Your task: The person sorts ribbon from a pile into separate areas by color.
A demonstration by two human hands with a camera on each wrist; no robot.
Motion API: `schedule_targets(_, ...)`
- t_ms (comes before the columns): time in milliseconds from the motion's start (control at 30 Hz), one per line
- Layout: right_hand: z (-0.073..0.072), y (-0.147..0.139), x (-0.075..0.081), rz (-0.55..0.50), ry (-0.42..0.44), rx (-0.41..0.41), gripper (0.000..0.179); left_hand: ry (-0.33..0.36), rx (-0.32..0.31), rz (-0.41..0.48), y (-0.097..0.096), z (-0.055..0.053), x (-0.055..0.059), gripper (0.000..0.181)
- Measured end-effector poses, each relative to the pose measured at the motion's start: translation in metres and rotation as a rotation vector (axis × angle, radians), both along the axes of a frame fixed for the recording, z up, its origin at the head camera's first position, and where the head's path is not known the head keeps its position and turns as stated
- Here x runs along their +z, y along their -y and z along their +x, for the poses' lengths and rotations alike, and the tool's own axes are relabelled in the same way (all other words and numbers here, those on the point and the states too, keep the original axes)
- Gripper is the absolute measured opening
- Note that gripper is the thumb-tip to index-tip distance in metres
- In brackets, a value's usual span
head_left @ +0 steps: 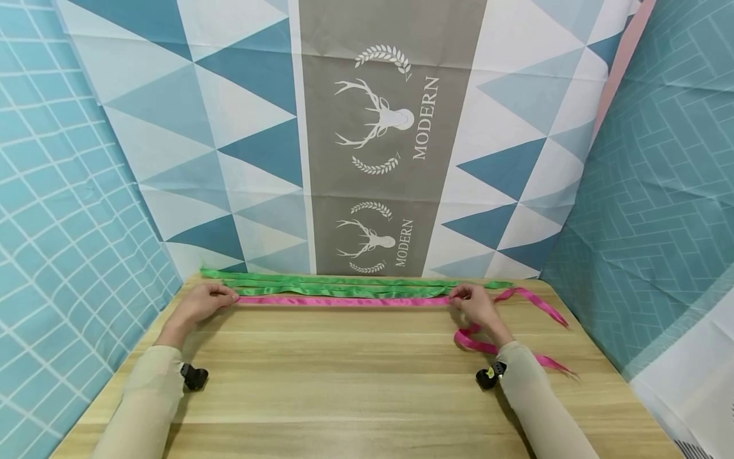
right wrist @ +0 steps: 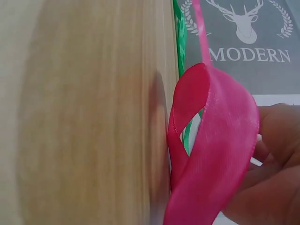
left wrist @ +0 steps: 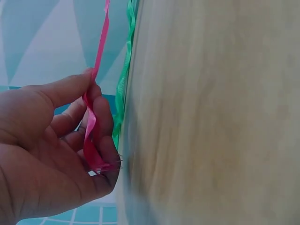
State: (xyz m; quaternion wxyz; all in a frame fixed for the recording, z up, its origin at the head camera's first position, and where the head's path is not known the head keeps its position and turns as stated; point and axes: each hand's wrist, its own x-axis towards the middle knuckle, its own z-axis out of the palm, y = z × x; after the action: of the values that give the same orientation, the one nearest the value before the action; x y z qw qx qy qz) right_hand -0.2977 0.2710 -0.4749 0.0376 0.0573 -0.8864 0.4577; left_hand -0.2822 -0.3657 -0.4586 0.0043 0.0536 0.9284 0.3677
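A pink satin ribbon (head_left: 344, 301) stretches straight between both hands near the table's far edge. My left hand (head_left: 201, 302) pinches it between thumb and fingers close to one end; in the left wrist view the frayed tip of the pink ribbon (left wrist: 93, 150) hangs down over the lower fingers. On the other side my right hand (head_left: 476, 306) grips the ribbon, its fingertips partly hidden in the right wrist view by a loop of pink ribbon (right wrist: 229, 136). Loose pink lengths trail beyond the right hand. Just behind lie green ribbons (head_left: 338, 291), roughly parallel to the pink one.
The wooden table (head_left: 332, 376) spreads in front of the hands. Patterned cloth (head_left: 367, 127) hangs behind its far edge, with blue tiled cloth (head_left: 63, 191) at the left and teal cloth (head_left: 659, 210) at the right. Each wrist wears a small black camera (head_left: 195, 377).
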Motion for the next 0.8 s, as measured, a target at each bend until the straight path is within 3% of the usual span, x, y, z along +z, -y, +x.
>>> schedule_targets(167, 0.002, 0.000, -0.002, 0.010, 0.054, -0.025, 0.012, 0.033, -0.018, 0.034, -0.003, -0.012, 0.002, 0.037)
schedule_targets(300, 0.001, 0.001, -0.003, -0.012, 0.080, -0.025, 0.011, 0.049, -0.030, 0.011, -0.003, -0.020, 0.000, 0.032)
schedule_targets(567, -0.001, 0.008, -0.011, 0.025, 0.074, -0.023, 0.001, 0.020, -0.047, -0.020, 0.004, -0.024, -0.003, 0.028)
schedule_targets(733, -0.002, 0.010, -0.008, 0.021, 0.101, -0.042, 0.007, 0.011, -0.020, -0.030, 0.005, -0.024, -0.001, 0.035)
schedule_targets(800, -0.002, 0.008, -0.003, 0.068, 0.094, -0.052, 0.010, -0.010, -0.008, -0.035, 0.004, -0.023, 0.001, 0.040)
